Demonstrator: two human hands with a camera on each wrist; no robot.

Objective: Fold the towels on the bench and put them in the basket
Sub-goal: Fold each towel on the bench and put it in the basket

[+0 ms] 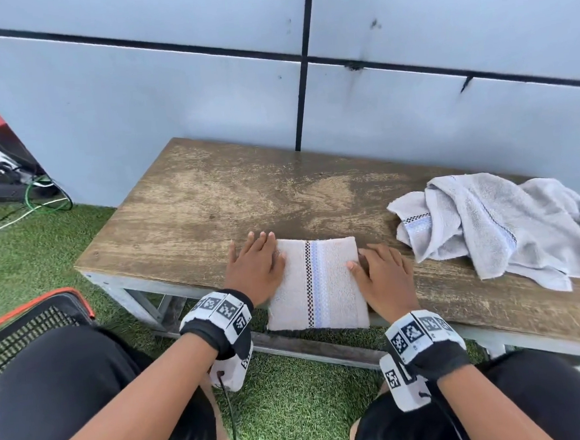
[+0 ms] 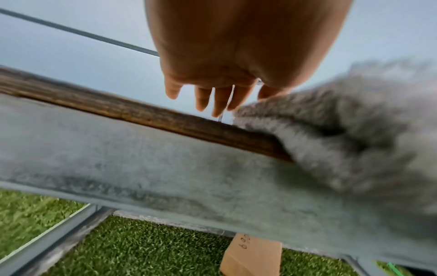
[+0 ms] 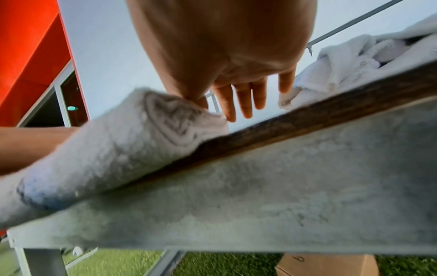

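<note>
Outdoors, worn wooden bench [image 1: 211, 197] on green turf [image 1: 36, 244] against grey panels [image 1: 170, 101], both hands' grip released, flat.

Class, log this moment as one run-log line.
left hand: open, flat on folded beige striped towel | right hand: open, same | crumpled grey towel: unfolded on wooden bench

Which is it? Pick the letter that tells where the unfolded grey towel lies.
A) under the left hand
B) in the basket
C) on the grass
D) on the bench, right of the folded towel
D: the grey towel lies crumpled on the bench, to the right of the folded towel, apart from the basket down on the left.
</note>
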